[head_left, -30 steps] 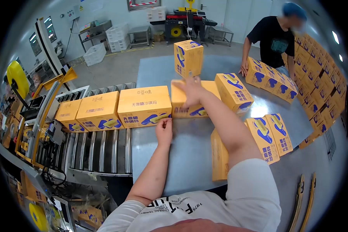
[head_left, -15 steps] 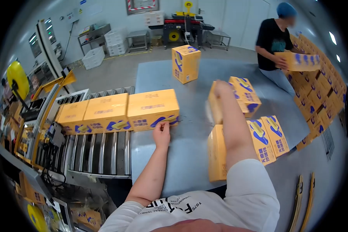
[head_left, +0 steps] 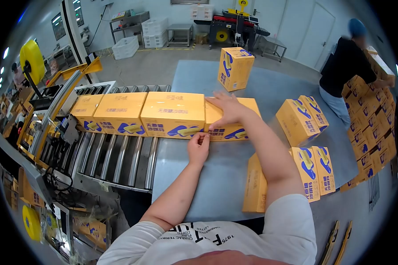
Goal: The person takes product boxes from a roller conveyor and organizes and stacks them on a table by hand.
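Note:
My right hand [head_left: 227, 108] is spread on the top of a yellow box [head_left: 247, 106], at the right end of a row of boxes. My left hand [head_left: 199, 148] is closed, its fingertips at the lower front edge where that box meets the neighbouring box [head_left: 172, 115]; whether it pinches anything is hidden. The row runs left from the metal table [head_left: 216, 176] onto the roller conveyor [head_left: 117, 159]. Behind my right hand one box [head_left: 235, 68] stands upright. To the right of my forearm are two pairs of boxes, and another box [head_left: 254, 185] is partly behind that arm.
At the right, a person [head_left: 345, 66] in a blue cap and dark shirt holds boxes beside a tall stack of boxes [head_left: 371, 141]. The conveyor's machine frame and yellow reel [head_left: 32, 62] are at the left. A strapping machine [head_left: 232, 28] stands at the back.
My right hand has moved left from the boxes on the right, and another box now sits at the row's right end. The other person has turned toward the stack with the boxes. The view has shifted.

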Available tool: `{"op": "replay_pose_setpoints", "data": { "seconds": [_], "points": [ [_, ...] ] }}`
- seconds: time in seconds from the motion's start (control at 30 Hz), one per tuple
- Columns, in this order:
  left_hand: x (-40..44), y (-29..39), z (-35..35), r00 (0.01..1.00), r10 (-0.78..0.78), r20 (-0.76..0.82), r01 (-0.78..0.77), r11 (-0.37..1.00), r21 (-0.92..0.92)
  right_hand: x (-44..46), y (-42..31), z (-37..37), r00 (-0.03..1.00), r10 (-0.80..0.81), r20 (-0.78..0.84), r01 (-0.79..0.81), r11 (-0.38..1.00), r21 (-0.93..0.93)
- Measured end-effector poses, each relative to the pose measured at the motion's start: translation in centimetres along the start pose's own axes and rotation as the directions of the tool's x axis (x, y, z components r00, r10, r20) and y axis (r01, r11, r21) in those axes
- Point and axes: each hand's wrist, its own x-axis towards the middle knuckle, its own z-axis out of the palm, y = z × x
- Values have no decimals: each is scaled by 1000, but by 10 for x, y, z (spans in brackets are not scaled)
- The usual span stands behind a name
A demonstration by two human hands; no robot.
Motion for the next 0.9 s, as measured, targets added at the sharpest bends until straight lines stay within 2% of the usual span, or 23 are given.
{"op": "replay_pose_setpoints", "data": {
  "seconds": [0.03, 0.07, 0.17, 0.27, 0.37, 0.4, 0.5, 0.57, 0.63, 0.7, 0.73, 0.77, 0.83, 0.9],
  "points": [
    [-1, 1, 1, 1000, 4, 1, -4, 1000, -3, -1, -3, 8, 1000, -12, -29, 10, 997, -79],
    [0, 2, 2, 1000, -5, -1, 4, 1000, -19, -1, 6, 4, 999, 12, 43, -9, 998, -62],
    [-2, -3, 3, 1000, -20, -8, 20, 999, -46, -2, 20, -24, 980, 170, 104, -149, 972, -183],
    [-1, -2, 1, 999, -7, -35, 5, 999, -50, -17, 17, -41, 865, 459, -204, -502, 794, -342],
    [3, -3, 2, 992, -11, -125, -4, 992, -122, -9, 36, -45, 741, 546, -392, -660, 701, -271],
    [3, -5, 2, 986, -25, -164, -1, 988, -152, -10, 20, -56, 755, 527, -390, -632, 743, -221],
    [7, -12, -1, 956, -21, -293, -47, 974, -223, 15, 16, -21, 903, 334, -270, -376, 919, -121],
    [12, -14, -4, 917, -36, -396, -82, 957, -277, 26, 5, 21, 915, 61, -399, -100, 992, -78],
    [19, -16, -7, 857, -91, -508, -107, 931, -348, 25, -14, 43, 961, 65, -270, -50, 997, 62],
    [20, -19, -10, 831, -40, -555, -156, 941, -300, 25, -18, 38, 984, 137, -110, -95, 942, 321],
    [21, -22, -11, 817, -14, -576, -178, 945, -276, 18, -29, 2, 980, 198, -2, -172, 855, 489],
    [24, -26, -15, 843, -28, -537, -220, 894, -391, 14, -34, -19, 964, 237, 117, -257, 734, 629],
    [29, -16, -23, 893, -37, -449, -274, 747, -606, 15, -25, -17, 975, 198, 99, -203, 619, 758],
    [33, -12, -24, 906, -63, -418, -199, 810, -552, 12, -27, -14, 996, 88, 9, -64, 652, 756]
  ]
}}
